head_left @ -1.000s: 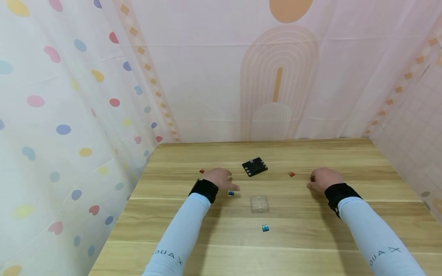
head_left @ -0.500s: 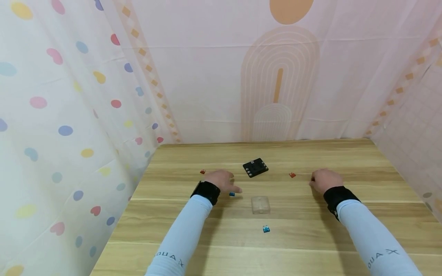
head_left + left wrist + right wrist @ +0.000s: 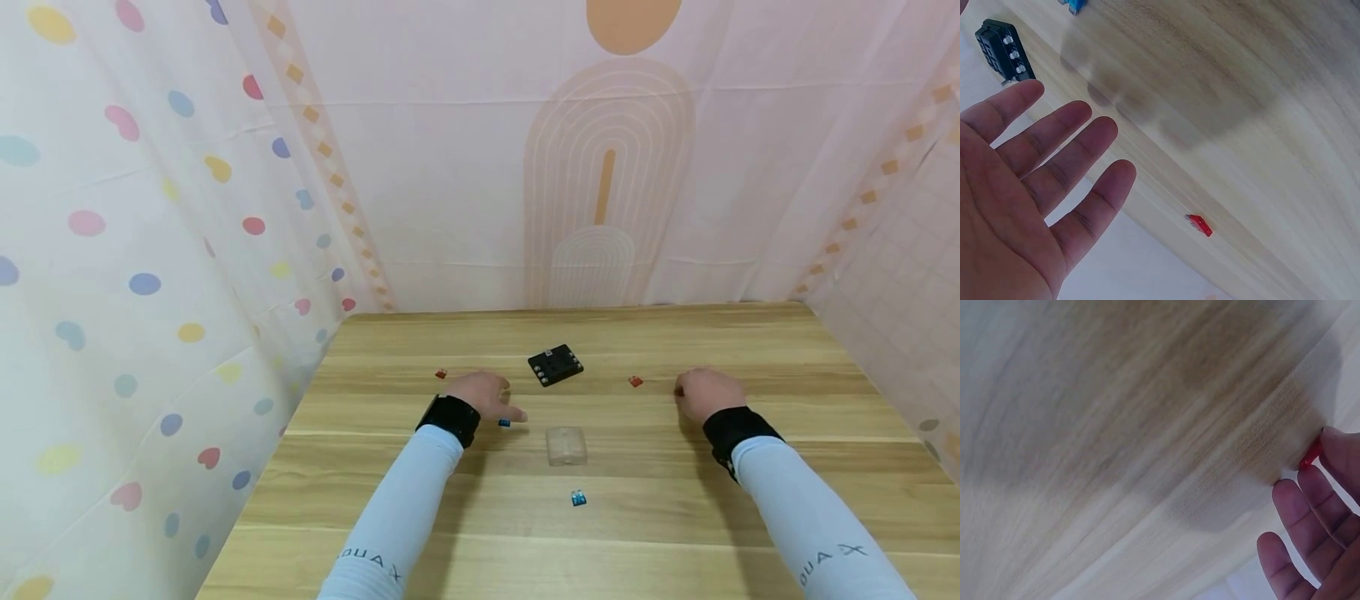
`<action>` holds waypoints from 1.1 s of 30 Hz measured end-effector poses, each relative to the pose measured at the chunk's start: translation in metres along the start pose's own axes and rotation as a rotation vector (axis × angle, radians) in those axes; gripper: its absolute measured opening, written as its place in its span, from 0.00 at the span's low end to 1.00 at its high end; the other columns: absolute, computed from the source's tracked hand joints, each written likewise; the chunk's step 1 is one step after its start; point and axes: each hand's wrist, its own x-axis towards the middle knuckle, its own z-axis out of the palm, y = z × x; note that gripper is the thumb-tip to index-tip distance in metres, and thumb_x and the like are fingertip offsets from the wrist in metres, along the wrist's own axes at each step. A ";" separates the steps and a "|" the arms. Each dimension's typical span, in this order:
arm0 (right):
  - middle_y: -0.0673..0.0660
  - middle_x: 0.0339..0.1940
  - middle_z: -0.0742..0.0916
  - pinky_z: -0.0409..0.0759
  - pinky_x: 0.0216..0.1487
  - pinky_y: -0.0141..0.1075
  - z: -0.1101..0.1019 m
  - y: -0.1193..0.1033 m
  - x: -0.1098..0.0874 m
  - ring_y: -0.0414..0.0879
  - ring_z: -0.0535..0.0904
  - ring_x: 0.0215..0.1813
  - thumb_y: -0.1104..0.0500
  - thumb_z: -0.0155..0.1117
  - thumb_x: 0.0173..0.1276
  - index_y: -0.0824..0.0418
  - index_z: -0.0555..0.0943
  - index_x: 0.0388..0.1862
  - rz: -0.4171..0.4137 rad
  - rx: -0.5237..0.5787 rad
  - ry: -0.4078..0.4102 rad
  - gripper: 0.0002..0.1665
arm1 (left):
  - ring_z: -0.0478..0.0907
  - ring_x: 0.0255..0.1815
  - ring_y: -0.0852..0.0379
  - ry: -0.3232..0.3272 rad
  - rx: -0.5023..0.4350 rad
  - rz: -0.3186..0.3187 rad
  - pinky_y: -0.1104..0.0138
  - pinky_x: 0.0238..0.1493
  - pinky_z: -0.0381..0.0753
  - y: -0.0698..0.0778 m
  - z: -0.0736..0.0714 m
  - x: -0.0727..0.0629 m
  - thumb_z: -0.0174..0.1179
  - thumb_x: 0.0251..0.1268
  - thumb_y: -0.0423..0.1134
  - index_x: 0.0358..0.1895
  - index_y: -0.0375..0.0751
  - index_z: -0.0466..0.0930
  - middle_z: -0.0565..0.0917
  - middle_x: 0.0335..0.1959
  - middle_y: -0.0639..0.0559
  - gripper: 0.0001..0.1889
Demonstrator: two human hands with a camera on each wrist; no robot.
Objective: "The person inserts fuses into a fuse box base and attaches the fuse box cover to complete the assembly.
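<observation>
My left hand (image 3: 483,395) hovers palm down above the table, fingers spread, with a blue blade fuse (image 3: 505,422) just below its thumb. A red blade fuse (image 3: 441,374) lies behind that wrist. My right hand (image 3: 708,393) is low over the table, its fingers loosely bent. Left of it, another red blade fuse (image 3: 636,381) lies on the wood; in the right wrist view a red fuse (image 3: 1312,454) shows in the gap between thumb and index finger. A black fuse block (image 3: 556,365) with metal screws stands between the hands.
A clear plastic cover (image 3: 566,446) lies in the middle of the wooden table (image 3: 637,550). Nearer the front is a second blue blade fuse (image 3: 578,498). A patterned curtain (image 3: 450,167) hangs behind the table and along its sides.
The fingers of my right hand have drawn slightly closer together. My left hand stays almost still, and the whole head view has shifted a little. The fuses, block and cover stay in place.
</observation>
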 end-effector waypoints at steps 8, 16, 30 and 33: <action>0.64 0.39 0.88 0.81 0.42 0.53 0.001 0.000 0.001 0.61 0.84 0.44 0.66 0.62 0.64 0.64 0.87 0.37 0.008 0.021 -0.015 0.07 | 0.75 0.62 0.49 0.003 -0.028 0.002 0.57 0.59 0.75 0.002 -0.001 -0.002 0.63 0.56 0.69 0.67 0.44 0.75 0.79 0.62 0.48 0.41; 0.61 0.34 0.87 0.81 0.38 0.51 -0.003 0.004 -0.002 0.58 0.83 0.39 0.64 0.65 0.60 0.64 0.86 0.31 0.025 0.017 -0.009 0.04 | 0.76 0.61 0.49 0.010 -0.017 -0.005 0.56 0.59 0.75 0.002 0.000 0.000 0.63 0.55 0.70 0.67 0.45 0.75 0.80 0.62 0.48 0.41; 0.62 0.35 0.87 0.81 0.36 0.52 0.001 0.002 -0.001 0.57 0.83 0.38 0.68 0.61 0.62 0.62 0.86 0.33 0.030 -0.001 0.006 0.07 | 0.75 0.62 0.49 0.003 -0.001 -0.010 0.56 0.59 0.76 0.003 0.000 0.000 0.62 0.55 0.71 0.67 0.46 0.75 0.79 0.62 0.49 0.41; 0.60 0.29 0.85 0.80 0.32 0.49 0.000 0.003 -0.002 0.54 0.81 0.33 0.67 0.59 0.62 0.62 0.83 0.27 0.049 0.009 0.004 0.07 | 0.76 0.61 0.49 0.006 -0.007 -0.013 0.56 0.59 0.76 0.002 0.001 0.002 0.63 0.55 0.71 0.67 0.47 0.76 0.80 0.62 0.49 0.42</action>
